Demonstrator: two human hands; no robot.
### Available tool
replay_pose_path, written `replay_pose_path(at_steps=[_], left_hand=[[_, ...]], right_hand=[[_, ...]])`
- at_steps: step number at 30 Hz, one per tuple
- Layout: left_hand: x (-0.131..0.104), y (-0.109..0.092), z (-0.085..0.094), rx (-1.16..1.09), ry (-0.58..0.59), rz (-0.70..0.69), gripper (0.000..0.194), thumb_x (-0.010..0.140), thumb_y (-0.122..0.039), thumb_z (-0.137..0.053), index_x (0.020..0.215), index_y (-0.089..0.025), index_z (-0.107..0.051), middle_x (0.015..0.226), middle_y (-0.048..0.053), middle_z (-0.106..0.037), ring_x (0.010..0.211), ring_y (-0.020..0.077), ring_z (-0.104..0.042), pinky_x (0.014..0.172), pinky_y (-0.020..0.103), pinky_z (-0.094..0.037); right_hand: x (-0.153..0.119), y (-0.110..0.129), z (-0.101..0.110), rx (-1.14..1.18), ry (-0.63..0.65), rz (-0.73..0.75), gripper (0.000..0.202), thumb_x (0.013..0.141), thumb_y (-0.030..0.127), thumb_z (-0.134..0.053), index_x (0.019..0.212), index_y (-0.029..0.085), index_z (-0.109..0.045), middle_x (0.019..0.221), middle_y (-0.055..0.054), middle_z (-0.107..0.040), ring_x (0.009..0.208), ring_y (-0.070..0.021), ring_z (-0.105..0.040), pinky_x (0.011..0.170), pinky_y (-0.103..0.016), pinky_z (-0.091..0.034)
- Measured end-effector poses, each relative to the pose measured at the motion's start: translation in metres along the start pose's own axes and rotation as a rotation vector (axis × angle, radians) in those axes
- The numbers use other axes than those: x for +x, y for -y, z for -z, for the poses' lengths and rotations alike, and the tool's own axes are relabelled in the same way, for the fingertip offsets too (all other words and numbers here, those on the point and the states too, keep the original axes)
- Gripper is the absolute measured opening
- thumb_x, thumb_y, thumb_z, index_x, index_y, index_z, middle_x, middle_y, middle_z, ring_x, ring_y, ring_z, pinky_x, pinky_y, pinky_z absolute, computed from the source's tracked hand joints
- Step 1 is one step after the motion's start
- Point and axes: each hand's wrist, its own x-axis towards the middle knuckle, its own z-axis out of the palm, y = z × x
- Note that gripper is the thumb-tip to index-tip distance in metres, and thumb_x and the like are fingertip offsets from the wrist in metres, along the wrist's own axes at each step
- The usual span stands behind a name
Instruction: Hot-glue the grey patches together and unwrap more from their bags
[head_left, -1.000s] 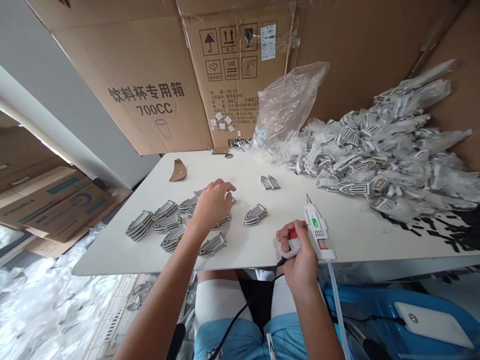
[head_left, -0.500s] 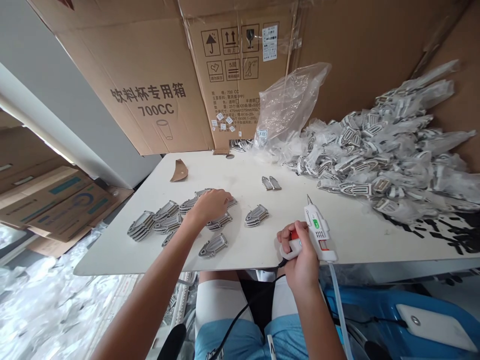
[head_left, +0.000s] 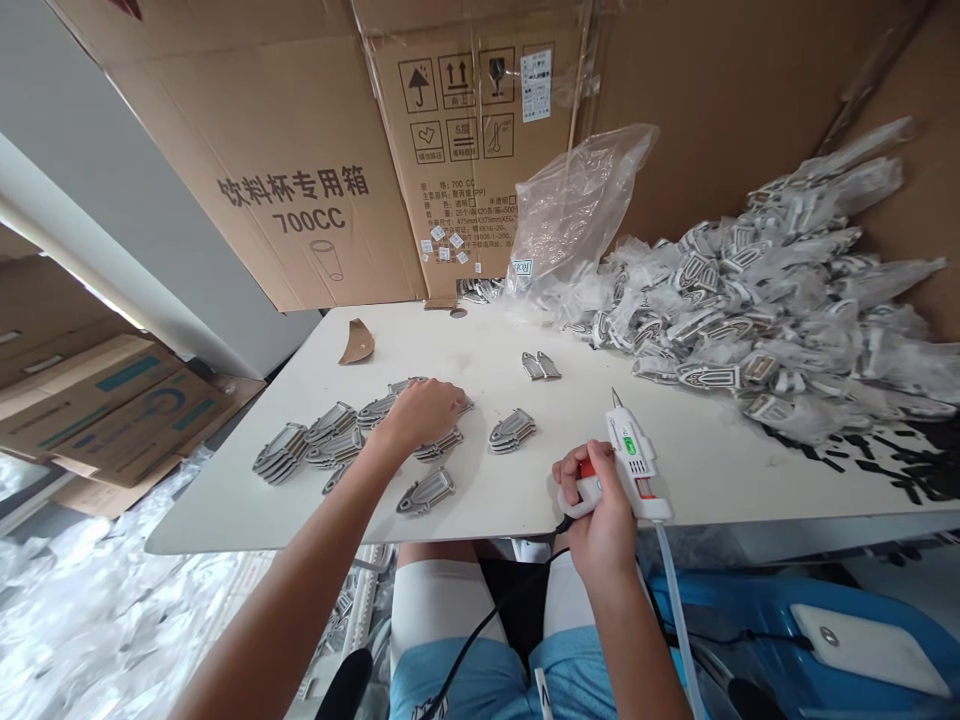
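My right hand (head_left: 604, 510) is wrapped around the handle of a white hot glue gun (head_left: 634, 455). Its metal nozzle points up and away from me, and a clear glue stick (head_left: 675, 590) trails from its rear. My left hand (head_left: 427, 412) reaches over several stacks of grey, pointed, frame-like pieces (head_left: 334, 435). Its fingers are curled and pressed together at a grey piece (head_left: 466, 405), with the undersides of the fingertips hidden. One small stack (head_left: 512, 430) lies between my hands. A grey piece (head_left: 426, 491) is nearer the table edge, and a pair of pieces (head_left: 541, 366) lies farther back.
Bagged grey pieces (head_left: 712, 300) are heaped at the right, near scattered black strips (head_left: 885, 455). Cardboard boxes (head_left: 300, 130) wall the back of the white table (head_left: 247, 520). A clear bag (head_left: 577, 210) leans there. A black cable (head_left: 487, 620) crosses my lap. A cardboard scrap (head_left: 357, 342) lies back left.
My left hand has shifted very slightly to the right over the grey pieces. The glue gun stays in my right hand, and the view has moved a little.
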Motion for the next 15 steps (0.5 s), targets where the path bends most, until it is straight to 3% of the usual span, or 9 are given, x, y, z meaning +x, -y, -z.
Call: replay_pose_path(at_steps=[7,11,15], left_hand=[[0.0,0.002,-0.002,0.002,0.009,-0.015,0.048,0.101,-0.017,-0.04,0.129,-0.026,-0.078,0.132,0.011,-0.078,0.122,0.0338,-0.071,0.108,0.052,-0.048],[0.004,-0.007,0.004,0.001,-0.123,0.01,0.039,0.102,-0.023,-0.045,0.121,-0.022,-0.078,0.13,0.01,-0.077,0.116,0.0312,-0.073,0.106,0.048,-0.05],[0.029,-0.03,0.013,-0.136,-0.24,-0.036,0.03,0.097,-0.025,-0.057,0.119,-0.023,-0.077,0.122,0.006,-0.079,0.109,0.0265,-0.074,0.097,0.038,-0.054]], right_hand=[[0.0,0.0,0.0,0.005,0.004,0.005,0.026,0.093,0.039,-0.078,0.08,0.022,-0.064,0.066,0.006,-0.055,0.048,-0.0067,-0.037,0.066,-0.027,-0.048],[-0.001,0.001,-0.001,0.009,-0.012,0.001,0.026,0.092,0.039,-0.08,0.079,0.022,-0.065,0.065,0.007,-0.054,0.048,-0.0066,-0.037,0.068,-0.028,-0.049],[-0.001,0.001,-0.002,0.022,-0.022,-0.026,0.028,0.091,0.039,-0.081,0.077,0.022,-0.064,0.066,0.008,-0.054,0.048,-0.006,-0.036,0.069,-0.028,-0.05]])
